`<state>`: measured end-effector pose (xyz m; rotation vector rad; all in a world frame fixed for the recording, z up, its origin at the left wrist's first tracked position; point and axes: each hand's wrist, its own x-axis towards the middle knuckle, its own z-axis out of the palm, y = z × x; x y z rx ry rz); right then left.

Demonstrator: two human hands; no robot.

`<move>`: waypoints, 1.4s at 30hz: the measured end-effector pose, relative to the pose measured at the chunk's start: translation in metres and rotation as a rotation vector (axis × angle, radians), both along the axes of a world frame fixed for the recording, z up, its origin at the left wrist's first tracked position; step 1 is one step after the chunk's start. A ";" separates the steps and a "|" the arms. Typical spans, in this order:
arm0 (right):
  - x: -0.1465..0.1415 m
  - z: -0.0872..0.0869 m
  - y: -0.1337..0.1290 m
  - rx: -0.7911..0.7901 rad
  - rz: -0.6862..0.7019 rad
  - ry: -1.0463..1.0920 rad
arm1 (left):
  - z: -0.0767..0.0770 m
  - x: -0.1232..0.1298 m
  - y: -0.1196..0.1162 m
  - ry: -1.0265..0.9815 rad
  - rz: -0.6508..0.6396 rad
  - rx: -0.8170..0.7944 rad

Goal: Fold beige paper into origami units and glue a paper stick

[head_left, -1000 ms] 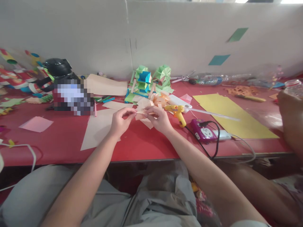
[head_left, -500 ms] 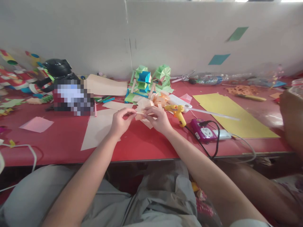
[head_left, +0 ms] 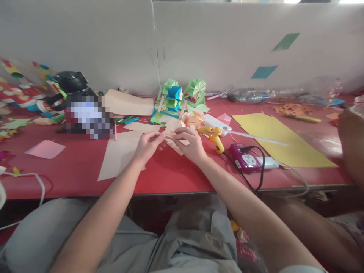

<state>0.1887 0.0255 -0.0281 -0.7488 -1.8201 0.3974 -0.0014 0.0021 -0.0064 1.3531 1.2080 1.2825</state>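
My left hand point(head_left: 148, 145) pinches one end of a small pale paper piece point(head_left: 170, 135), low over the red table. The other end is pinched in my right hand point(head_left: 190, 143), and the fingertips of both hands nearly meet. Cream paper scraps point(head_left: 178, 148) lie beneath and behind my fingers. Just beyond are folded orange paper pieces point(head_left: 193, 119) and a green and blue paper model point(head_left: 174, 94). A yellow glue gun point(head_left: 215, 138) rests right of my right hand, with a clear stick out of its back.
A purple power strip point(head_left: 247, 157) with cables sits right of the glue gun, before yellow sheets point(head_left: 284, 140). White paper point(head_left: 118, 153) lies at left, near a black stand point(head_left: 71, 81). Another person's arm point(head_left: 352, 144) is at the right edge.
My fingers have shifted slightly around the small paper piece, and less of it shows between them. The rest of the view has moved only a little.
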 end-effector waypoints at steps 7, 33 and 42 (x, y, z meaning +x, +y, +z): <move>-0.002 0.001 -0.004 0.065 0.105 -0.074 | 0.002 0.001 0.003 -0.263 -0.047 -0.246; -0.006 -0.002 -0.004 0.258 0.076 -0.154 | 0.005 0.004 0.002 -0.376 0.026 -0.166; -0.006 0.002 -0.007 0.239 0.135 -0.165 | 0.004 0.002 0.002 -0.382 0.021 -0.208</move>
